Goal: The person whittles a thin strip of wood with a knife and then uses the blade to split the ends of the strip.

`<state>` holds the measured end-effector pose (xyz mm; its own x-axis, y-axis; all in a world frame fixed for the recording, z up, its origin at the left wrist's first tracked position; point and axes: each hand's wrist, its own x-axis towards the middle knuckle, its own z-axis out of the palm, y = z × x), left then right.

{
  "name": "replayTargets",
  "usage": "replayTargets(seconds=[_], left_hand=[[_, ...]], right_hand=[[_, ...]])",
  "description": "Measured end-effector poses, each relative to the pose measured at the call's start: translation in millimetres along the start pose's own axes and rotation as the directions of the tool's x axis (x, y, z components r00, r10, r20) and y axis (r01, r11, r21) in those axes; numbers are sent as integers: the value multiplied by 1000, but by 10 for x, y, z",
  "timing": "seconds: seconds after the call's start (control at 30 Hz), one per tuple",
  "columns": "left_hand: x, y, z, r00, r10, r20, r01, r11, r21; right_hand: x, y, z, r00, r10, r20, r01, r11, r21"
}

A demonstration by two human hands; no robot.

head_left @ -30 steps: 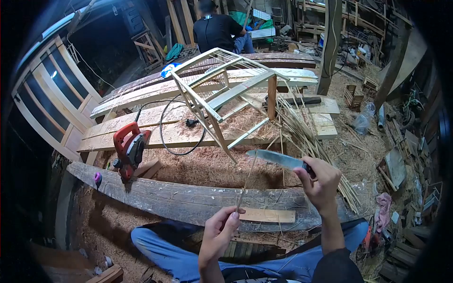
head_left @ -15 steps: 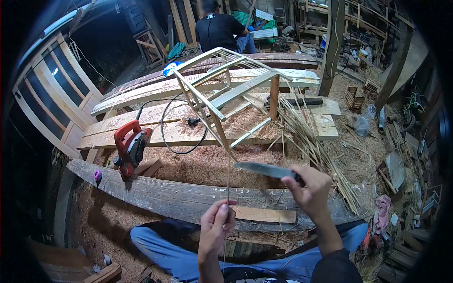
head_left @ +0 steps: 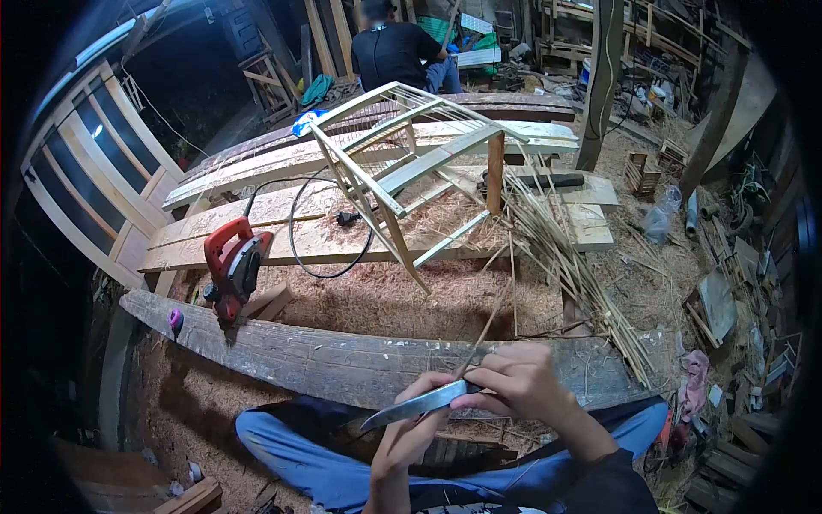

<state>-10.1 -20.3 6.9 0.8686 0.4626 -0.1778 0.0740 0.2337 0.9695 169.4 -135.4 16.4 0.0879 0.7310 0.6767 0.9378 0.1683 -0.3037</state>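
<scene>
My right hand (head_left: 524, 383) is closed around the handle of a knife (head_left: 409, 409); its blade points left and crosses in front of my left hand (head_left: 401, 444). A thin bamboo strip (head_left: 486, 334) slants up and right from between the two hands. My left fingers are closed at its lower end, partly hidden by the blade. Both hands meet just above my lap, before the worn plank (head_left: 342, 364). Beyond stands a light wooden frame (head_left: 394, 201) strung with thin strips, resting tilted on boards.
A red power planer (head_left: 233, 270) sits at left with its black cable (head_left: 295, 248). Bamboo strips (head_left: 582, 283) lie heaped at right. A purple roll (head_left: 176, 320) is on the plank. Shavings cover the ground. Another person (head_left: 396, 56) sits at the back, facing away.
The knife has come down and left to my left hand, and my hands are now together. The strip has swung from upright to leaning right.
</scene>
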Motion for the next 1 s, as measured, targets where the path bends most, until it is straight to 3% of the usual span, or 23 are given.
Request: replayTargets(seconds=[0.27, 0.33, 0.47, 0.6, 0.67, 0.73, 0.8, 0.83, 0.9, 0.97, 1.0], left_hand=[[2, 51, -34, 997, -78, 18, 80, 970, -230], [7, 92, -74, 993, -42, -112, 25, 989, -146], [11, 80, -57, 985, -14, -173, -5, 994, -108], [31, -2, -37, 985, 20, -171, -29, 998, -51], [23, -59, 6, 996, 33, -87, -15, 979, 205], [27, -61, 27, 995, 37, -98, -11, 969, 246], [-2, 23, 5, 997, 36, -75, -9, 946, 325], [-28, 50, 68, 986, 78, -148, -53, 985, 165], [-80, 123, 1, 989, 63, -136, -41, 986, 159], [-141, 224, -39, 984, 78, -161, -53, 987, 151], [-132, 248, -62, 983, 83, -162, -58, 986, 157]], right_hand=[[16, 262, -226, 996, 58, -65, -68, 985, -158], [18, 304, -253, 995, 74, -72, -86, 980, -178], [11, 329, -244, 992, 118, -44, -125, 973, -192], [11, 195, -150, 990, 144, -3, -141, 970, -199], [9, 126, -13, 998, 31, -49, -35, 996, -82], [-24, 126, 47, 995, 20, -101, -25, 998, -58], [-48, 177, -20, 996, 32, -87, -45, 988, -148], [-27, 208, -96, 992, 50, -119, -70, 983, -171], [-61, 512, -179, 946, 132, -295, -186, 969, -163], [-110, 748, -450, 892, 265, -367, -370, 894, -254], [-131, 747, -500, 891, 261, -372, -367, 896, -251]])
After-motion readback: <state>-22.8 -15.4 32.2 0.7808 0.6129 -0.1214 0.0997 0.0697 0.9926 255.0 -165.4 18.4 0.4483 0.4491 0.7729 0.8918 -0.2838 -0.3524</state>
